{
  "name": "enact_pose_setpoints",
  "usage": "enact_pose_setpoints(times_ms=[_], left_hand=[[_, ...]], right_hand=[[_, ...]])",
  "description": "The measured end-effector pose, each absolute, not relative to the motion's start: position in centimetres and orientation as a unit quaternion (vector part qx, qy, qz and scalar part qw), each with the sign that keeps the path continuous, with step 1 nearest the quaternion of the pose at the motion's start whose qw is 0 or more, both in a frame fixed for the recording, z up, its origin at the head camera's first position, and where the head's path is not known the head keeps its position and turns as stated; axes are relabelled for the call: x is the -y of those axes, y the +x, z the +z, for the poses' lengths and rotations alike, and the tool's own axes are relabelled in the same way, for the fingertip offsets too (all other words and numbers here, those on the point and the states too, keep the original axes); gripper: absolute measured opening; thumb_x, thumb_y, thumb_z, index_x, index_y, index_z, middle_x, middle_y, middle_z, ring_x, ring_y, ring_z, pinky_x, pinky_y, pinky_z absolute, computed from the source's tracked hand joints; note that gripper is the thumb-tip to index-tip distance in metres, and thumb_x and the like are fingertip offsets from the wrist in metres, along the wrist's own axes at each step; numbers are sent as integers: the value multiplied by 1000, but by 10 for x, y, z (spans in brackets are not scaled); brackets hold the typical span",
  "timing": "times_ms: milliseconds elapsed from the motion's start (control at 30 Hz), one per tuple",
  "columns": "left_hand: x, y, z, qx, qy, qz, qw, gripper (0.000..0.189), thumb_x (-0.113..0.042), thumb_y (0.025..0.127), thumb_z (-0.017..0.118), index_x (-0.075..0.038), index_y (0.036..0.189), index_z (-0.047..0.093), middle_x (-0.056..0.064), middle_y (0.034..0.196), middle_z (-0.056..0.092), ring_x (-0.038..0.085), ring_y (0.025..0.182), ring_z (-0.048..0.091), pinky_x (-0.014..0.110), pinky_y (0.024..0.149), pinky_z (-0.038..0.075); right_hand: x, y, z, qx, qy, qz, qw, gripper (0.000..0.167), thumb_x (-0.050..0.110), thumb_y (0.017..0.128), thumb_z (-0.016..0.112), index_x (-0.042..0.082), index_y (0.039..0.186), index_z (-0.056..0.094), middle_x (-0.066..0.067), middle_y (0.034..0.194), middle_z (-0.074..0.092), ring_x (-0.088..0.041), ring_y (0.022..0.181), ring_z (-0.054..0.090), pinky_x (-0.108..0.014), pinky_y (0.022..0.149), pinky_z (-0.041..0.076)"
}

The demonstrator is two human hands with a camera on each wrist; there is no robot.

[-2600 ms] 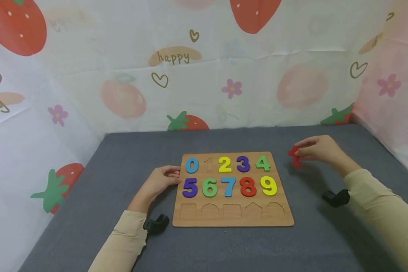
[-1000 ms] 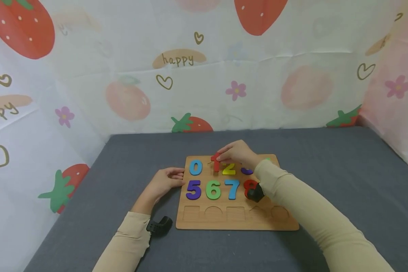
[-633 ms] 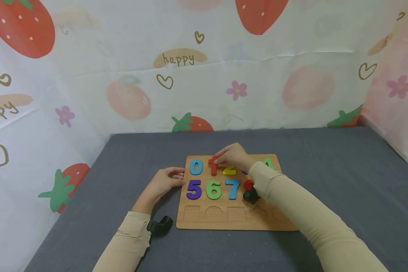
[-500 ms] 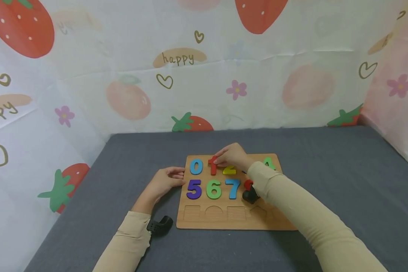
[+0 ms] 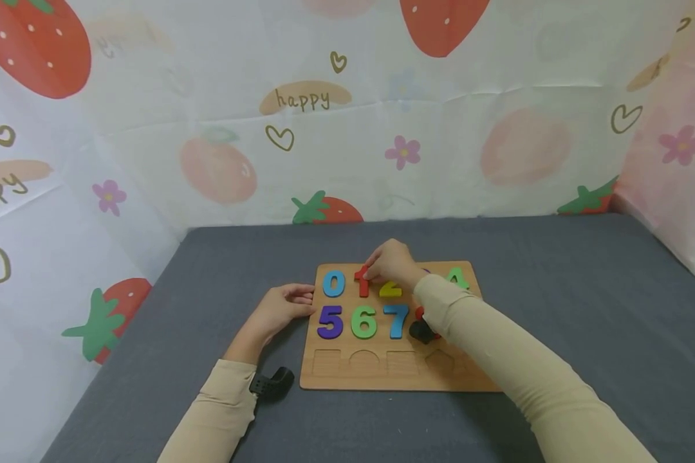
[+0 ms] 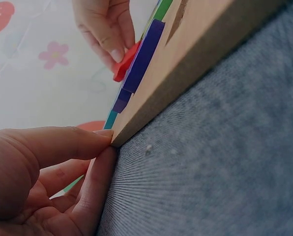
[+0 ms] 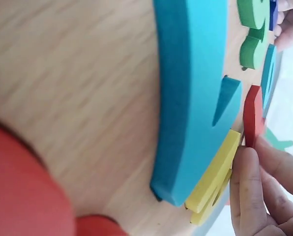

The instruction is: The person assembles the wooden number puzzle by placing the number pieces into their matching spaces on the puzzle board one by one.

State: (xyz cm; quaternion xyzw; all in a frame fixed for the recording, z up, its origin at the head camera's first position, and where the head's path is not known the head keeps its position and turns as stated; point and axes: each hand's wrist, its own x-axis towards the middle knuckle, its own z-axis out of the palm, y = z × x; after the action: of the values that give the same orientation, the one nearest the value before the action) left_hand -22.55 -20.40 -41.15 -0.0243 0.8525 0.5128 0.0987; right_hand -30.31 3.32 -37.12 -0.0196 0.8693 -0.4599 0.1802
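A wooden number puzzle board (image 5: 347, 379) lies on the grey cloth. My right hand (image 5: 392, 262) pinches the red number 1 (image 5: 363, 287) between thumb and fingers, at the top row between the blue 0 (image 5: 333, 283) and the yellow 2 (image 5: 389, 290). In the right wrist view the red 1 (image 7: 253, 110) stands higher than the pieces around it; whether it sits in its recess cannot be told. At the board's left edge, my left hand (image 5: 280, 307) grips the rim with thumb and finger, as the left wrist view shows. My right forearm hides several numbers.
A purple 5 (image 5: 330, 322), green 6 (image 5: 363, 322) and blue 7 (image 5: 396, 321) fill part of the second row. Below them runs a row of shallow shape recesses (image 5: 363, 362). Grey cloth (image 5: 567, 276) surrounds the board, with a printed curtain (image 5: 347, 167) behind.
My right hand has carried the red 1 from the right of the board to the top row, then lowered it. The left hand stays at the board's left edge.
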Motion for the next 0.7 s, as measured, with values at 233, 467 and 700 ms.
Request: enact_pose_setpoints(times_ms=[233, 467, 700], left_hand=[[202, -226, -410, -853, -27, 511, 98, 47, -7, 89, 71, 0, 134, 60, 18, 123, 66, 23, 110, 64, 36, 96, 52], [200, -227, -410, -854, -22, 510, 102, 47, -8, 90, 71, 0, 135, 59, 18, 124, 66, 23, 111, 64, 38, 97, 51], [203, -225, -411, -852, -33, 511, 105, 48, -8, 90, 71, -1, 136, 59, 18, 125, 66, 27, 115, 63, 40, 100, 49]], right_hand=[[-35, -300, -368, -875, -26, -453, 171, 17, 0, 85, 76, -3, 102, 75, -20, 115, 68, -23, 82, 73, -27, 71, 59], [-56, -305, -363, -879, -49, -456, 132, 25, 9, 89, 73, 1, 112, 74, -17, 117, 71, -27, 96, 72, -36, 83, 59], [-94, -311, -355, -865, -47, -494, 77, 28, 20, 97, 65, 1, 117, 72, -20, 115, 72, -33, 105, 71, -42, 91, 57]])
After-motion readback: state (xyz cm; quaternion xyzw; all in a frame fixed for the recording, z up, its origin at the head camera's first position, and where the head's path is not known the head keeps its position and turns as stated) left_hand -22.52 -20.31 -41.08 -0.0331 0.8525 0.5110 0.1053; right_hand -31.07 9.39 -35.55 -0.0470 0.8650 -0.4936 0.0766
